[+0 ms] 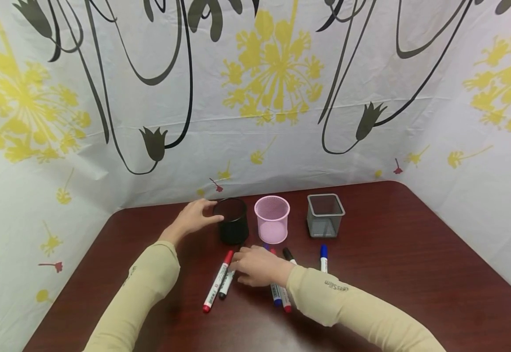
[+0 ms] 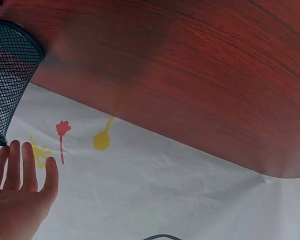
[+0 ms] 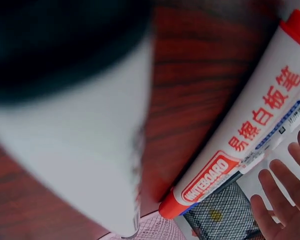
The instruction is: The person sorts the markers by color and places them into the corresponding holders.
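Observation:
My left hand (image 1: 195, 216) is at the left side of a black mesh pen cup (image 1: 233, 230), thumb by its rim and fingers extended. In the left wrist view, fingertips touch the rim of that cup (image 2: 10, 75). My right hand (image 1: 255, 266) is low over the whiteboard markers, its fingers beside a black marker (image 1: 227, 283); whether they touch it is unclear. Left of that lies a red marker (image 1: 217, 281). Under the right wrist are a blue marker (image 1: 276, 295) and another red marker (image 1: 285, 299), partly hidden. The right wrist view shows the right hand (image 3: 285, 200) with loosely extended fingers.
A pink mesh cup (image 1: 273, 222) stands right of the black one, and a square grey mesh holder (image 1: 324, 217) stands farther right. A second black marker (image 1: 288, 254) and a blue marker (image 1: 323, 258) lie partly behind the right arm. A patterned cloth (image 1: 255, 161) hangs behind the table.

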The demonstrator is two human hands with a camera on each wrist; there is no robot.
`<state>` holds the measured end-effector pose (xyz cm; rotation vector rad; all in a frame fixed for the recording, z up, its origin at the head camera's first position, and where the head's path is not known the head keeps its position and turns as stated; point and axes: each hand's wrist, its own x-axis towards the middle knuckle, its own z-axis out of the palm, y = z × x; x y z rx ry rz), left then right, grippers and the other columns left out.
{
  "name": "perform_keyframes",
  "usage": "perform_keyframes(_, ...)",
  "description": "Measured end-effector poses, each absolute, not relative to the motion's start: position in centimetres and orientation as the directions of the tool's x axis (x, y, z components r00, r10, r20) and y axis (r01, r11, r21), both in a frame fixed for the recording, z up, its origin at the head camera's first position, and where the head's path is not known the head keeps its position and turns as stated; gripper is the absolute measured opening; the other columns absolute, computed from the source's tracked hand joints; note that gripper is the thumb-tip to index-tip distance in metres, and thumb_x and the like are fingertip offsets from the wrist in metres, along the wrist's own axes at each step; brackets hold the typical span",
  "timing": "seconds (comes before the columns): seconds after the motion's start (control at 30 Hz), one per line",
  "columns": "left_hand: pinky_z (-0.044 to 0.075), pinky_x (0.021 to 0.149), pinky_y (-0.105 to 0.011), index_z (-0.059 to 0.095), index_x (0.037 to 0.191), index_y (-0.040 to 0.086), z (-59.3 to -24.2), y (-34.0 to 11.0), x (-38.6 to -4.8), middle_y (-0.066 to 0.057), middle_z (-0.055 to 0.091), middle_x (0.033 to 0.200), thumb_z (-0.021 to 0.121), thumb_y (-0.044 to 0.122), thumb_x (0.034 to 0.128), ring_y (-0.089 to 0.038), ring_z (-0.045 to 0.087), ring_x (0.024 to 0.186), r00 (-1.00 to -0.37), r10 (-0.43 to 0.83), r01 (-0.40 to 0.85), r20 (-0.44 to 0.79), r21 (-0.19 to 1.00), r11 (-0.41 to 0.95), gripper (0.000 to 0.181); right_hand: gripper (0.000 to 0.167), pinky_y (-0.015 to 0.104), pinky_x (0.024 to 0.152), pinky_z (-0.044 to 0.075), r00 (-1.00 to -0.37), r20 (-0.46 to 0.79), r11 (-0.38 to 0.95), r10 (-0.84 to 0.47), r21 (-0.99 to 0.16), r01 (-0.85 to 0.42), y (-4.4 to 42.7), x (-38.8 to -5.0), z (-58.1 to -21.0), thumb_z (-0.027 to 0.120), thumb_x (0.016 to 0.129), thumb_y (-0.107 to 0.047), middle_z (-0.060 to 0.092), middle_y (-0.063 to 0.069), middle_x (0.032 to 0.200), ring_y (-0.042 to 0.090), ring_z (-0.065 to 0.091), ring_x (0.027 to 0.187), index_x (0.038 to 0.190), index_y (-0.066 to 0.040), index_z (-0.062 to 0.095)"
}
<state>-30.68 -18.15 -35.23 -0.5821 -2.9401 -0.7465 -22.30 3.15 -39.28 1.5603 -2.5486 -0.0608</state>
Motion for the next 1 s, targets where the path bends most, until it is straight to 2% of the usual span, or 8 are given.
perform_keyframes(0.3, 0.036, 0.087, -0.044, 0.051, 0.123, 0.005, -35.4, -18.1, -30.7, -0.013, 0.052, 0.117, 0.064, 0.045, 0.0756, -0.027, 0.045, 0.108, -0.928, 0.343, 0.372, 0.149, 0.452, 0.811, 0.064, 0.025, 0.025, 0.069, 0.041, -0.410, 0.077, 0.417, -0.909, 0.128, -0.900, 2.4, -21.8, -39.6, 0.068, 0.076, -0.027, 0.058, -0.008, 0.099, 0.010, 0.049, 0.090, 0.101, -0.024, 0.063)
perform_keyframes(0.6, 0.036, 0.086, -0.045, 0.051, 0.123, 0.006, -35.4, -18.1, -30.8, -0.012, 0.052, 0.117, 0.064, 0.045, 0.0758, -0.026, 0.046, 0.108, -0.929, 0.337, 0.368, 0.150, 0.451, 0.813, 0.063, 0.021, 0.023, 0.063, 0.042, -0.383, 0.075, 0.390, -0.921, 0.183, -0.902, 1.7, -21.7, -39.6, 0.067, 0.075, -0.019, 0.058, -0.008, 0.091, 0.010, 0.050, 0.081, 0.096, -0.024, 0.064)
perform_keyframes(1.0, 0.036, 0.087, -0.043, 0.052, 0.123, 0.005, -35.5, -18.1, -30.8, -0.013, 0.052, 0.116, 0.065, 0.043, 0.0758, -0.026, 0.046, 0.107, -0.928, 0.338, 0.372, 0.156, 0.457, 0.808, 0.062, 0.015, 0.021, 0.058, 0.040, -0.307, 0.089, 0.318, -0.948, 0.358, -0.878, 1.3, -21.4, -40.0, 0.065, 0.075, -0.015, 0.059, -0.010, 0.085, 0.010, 0.051, 0.075, 0.087, -0.026, 0.066)
